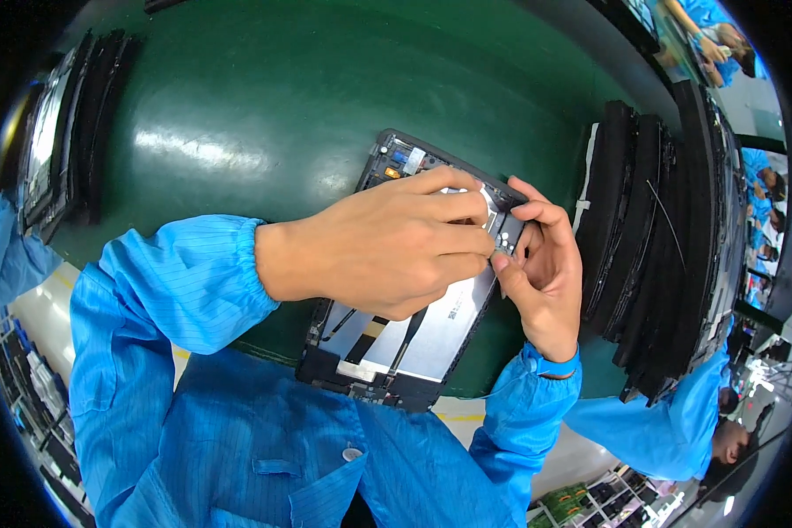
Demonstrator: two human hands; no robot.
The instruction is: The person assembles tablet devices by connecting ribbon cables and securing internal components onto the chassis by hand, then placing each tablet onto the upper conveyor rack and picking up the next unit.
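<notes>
An opened tablet (460, 327) lies tilted on the green table in front of me, its silvery inner plate, dark frame, ribbon cables and small electronic parts showing. My left hand (383, 242) reaches across the middle and upper part of it. The left fingers are bent and drawn together near the upper right edge; whatever they pinch, if anything, is hidden. My right hand (547, 273) grips the tablet's upper right edge, its fingers behind the edge and its thumb close to the left fingertips. Part of the inside is covered by the left hand.
On the right stands a row of black, flat device-like panels (647, 220). More dark panels (88, 132) stand at the left edge of the green table (273, 79). A blue strap (550, 363) circles my right wrist. Co-workers in blue sit beyond the table's right side.
</notes>
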